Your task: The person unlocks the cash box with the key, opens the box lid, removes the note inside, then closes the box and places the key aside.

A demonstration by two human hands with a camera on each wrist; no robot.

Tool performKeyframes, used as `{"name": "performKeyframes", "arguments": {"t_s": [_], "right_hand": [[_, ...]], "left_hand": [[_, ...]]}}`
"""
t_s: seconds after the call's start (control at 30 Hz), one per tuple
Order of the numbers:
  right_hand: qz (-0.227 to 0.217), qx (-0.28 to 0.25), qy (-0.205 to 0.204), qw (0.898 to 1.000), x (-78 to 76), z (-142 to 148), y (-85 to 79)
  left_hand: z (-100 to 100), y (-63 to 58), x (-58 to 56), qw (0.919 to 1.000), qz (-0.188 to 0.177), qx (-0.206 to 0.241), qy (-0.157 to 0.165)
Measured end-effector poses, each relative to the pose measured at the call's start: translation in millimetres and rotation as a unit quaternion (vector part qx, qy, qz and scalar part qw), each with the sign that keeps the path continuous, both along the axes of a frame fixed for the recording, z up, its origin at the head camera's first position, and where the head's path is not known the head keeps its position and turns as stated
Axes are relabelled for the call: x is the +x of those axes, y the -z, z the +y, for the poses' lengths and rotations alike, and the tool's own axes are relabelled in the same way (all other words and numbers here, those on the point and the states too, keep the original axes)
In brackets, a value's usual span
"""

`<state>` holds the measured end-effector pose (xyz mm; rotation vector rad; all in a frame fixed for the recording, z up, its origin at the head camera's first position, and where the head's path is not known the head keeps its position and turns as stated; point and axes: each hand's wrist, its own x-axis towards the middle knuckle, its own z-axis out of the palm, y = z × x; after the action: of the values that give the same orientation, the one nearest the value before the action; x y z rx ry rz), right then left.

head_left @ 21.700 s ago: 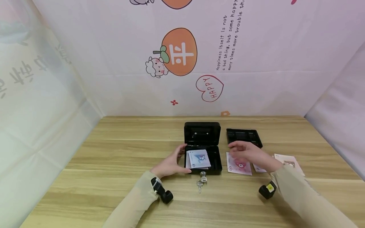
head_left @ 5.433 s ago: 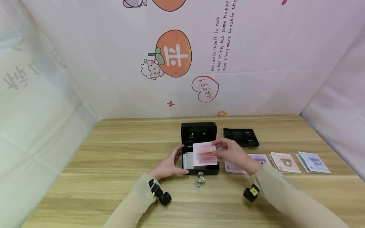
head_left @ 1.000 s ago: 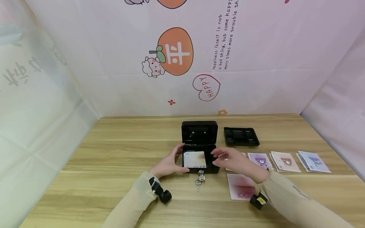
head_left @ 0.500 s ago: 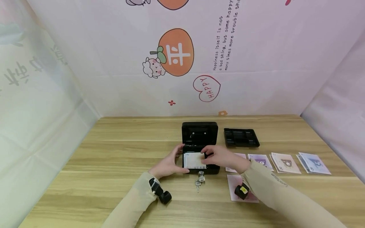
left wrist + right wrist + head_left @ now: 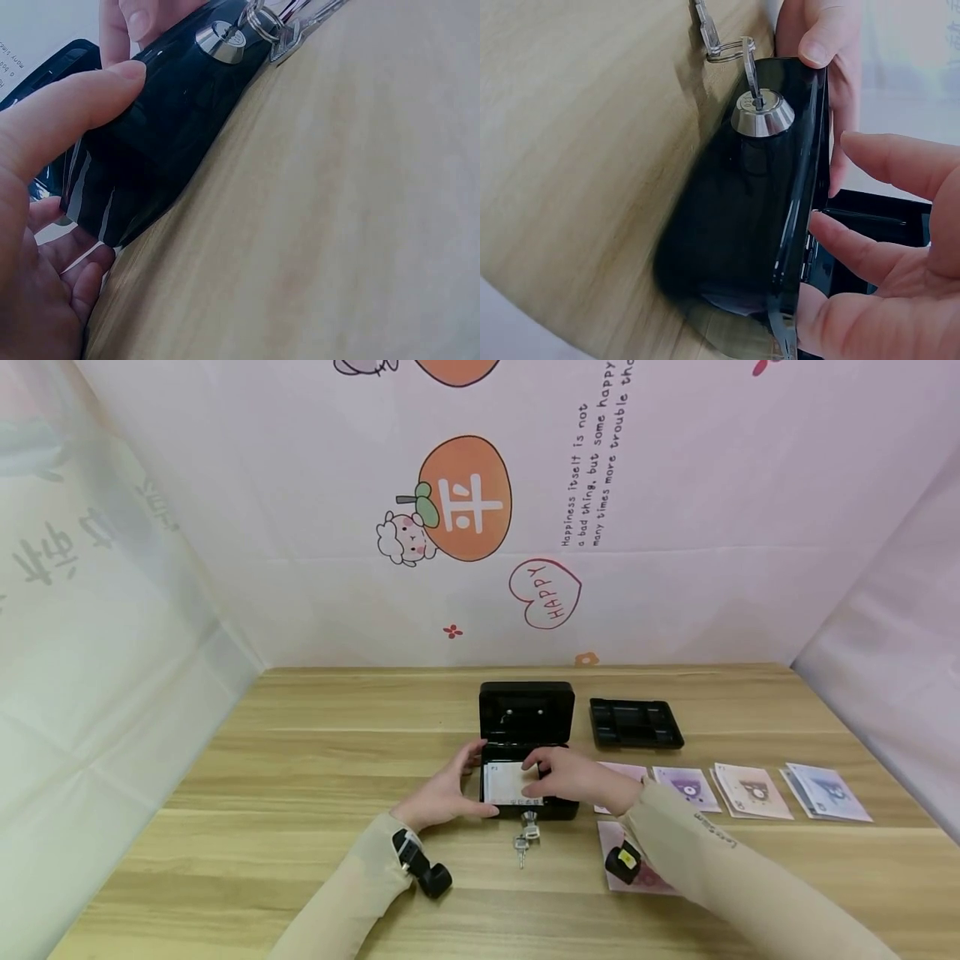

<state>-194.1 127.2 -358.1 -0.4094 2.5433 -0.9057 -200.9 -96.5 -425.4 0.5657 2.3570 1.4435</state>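
Note:
An open black cash box stands mid-table with its lid raised. My left hand grips its left side, thumb at the front and fingers behind. White-backed play banknotes lie in the box's left part. Over them reaches my right hand, its fingertips at the notes' right edge. In the right wrist view the right hand's thumb and fingers stand apart above the box rim. A key sits in the front lock, with a second key hanging from its ring.
A black compartment tray lies behind right. To the right run pink notes, purple notes, beige notes and blue notes. Nearer the front lies another pink note, partly under the right wrist camera.
Earlier a blue note topped the box's notes, and later my right hand held a pink note over it. A pink note now lies in front. Lately my right hand moved left over the notes.

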Motion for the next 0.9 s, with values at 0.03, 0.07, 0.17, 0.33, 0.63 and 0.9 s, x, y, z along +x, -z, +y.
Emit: {"name": "performKeyframes", "arguments": {"t_s": [0.03, 0.07, 0.17, 0.33, 0.63, 0.9], "right_hand": [[-0.003, -0.001, 0.003, 1.000, 0.0, -0.2, 0.5], [-0.004, -0.002, 0.003, 1.000, -0.3, -0.3, 1.1], [-0.012, -0.003, 0.009, 1.000, -0.6, -1.0, 3.1], [-0.012, -0.008, 0.005, 1.000, -0.3, -2.5, 4.1], [0.002, -0.016, -0.005, 1.000, 2.4, -2.5, 2.6], [-0.001, -0.036, 0.010, 0.999, 2.6, -2.1, 3.6]], "left_hand": [[0.0, -0.2, 0.2, 1.0000, 0.001, -0.002, 0.000], [0.0, -0.3, 0.4, 1.0000, 0.002, -0.003, 0.001], [-0.1, -0.7, 1.3, 1.0000, 0.003, -0.008, 0.001], [0.2, -1.5, 1.6, 0.9999, 0.003, -0.010, -0.001], [0.4, -3.3, 2.7, 0.9999, 0.007, -0.011, -0.001], [0.7, -3.3, 2.5, 0.9999, 0.008, -0.009, -0.001]]}}
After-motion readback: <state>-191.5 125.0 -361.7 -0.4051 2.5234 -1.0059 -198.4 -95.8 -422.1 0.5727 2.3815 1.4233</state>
